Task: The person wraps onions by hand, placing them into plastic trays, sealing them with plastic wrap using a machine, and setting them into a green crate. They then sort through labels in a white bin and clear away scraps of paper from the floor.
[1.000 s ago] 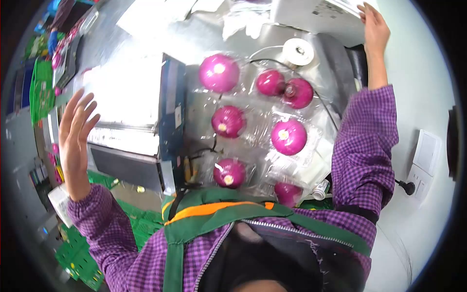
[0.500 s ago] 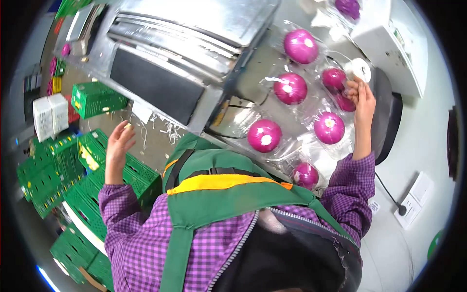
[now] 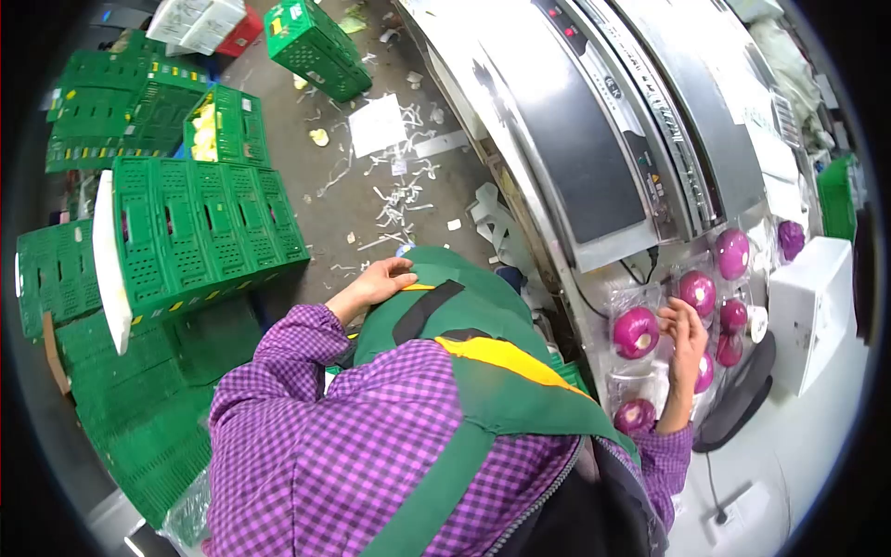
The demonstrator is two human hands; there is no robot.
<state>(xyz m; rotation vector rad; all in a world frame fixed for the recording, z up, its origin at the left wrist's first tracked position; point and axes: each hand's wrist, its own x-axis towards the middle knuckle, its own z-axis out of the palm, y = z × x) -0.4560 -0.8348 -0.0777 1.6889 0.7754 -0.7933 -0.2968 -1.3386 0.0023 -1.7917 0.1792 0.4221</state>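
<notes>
My left hand (image 3: 379, 281) is near the front of my green apron, fingers together and bent; whether anything is in them is hidden. On the right, my right hand (image 3: 685, 332) hovers over the wrapped purple vegetables with its fingers apart and nothing seen in them. Just left of it lies a round purple vegetable (image 3: 636, 333) in clear film. Another purple vegetable (image 3: 697, 293) sits above the hand, and one more (image 3: 635, 418) lies below. Several others lie to the right, beside a white roll (image 3: 757, 323).
A metal wrapping machine (image 3: 594, 158) stands at the upper right. Green crates (image 3: 200, 232) are stacked on the left, and a lone green crate (image 3: 316, 51) stands on the littered floor. A white box (image 3: 810, 311) is at the far right.
The view has swung left, showing more crates and floor. My left hand has come in toward the apron. My right hand has moved from beside the white roll to the purple vegetables nearer me.
</notes>
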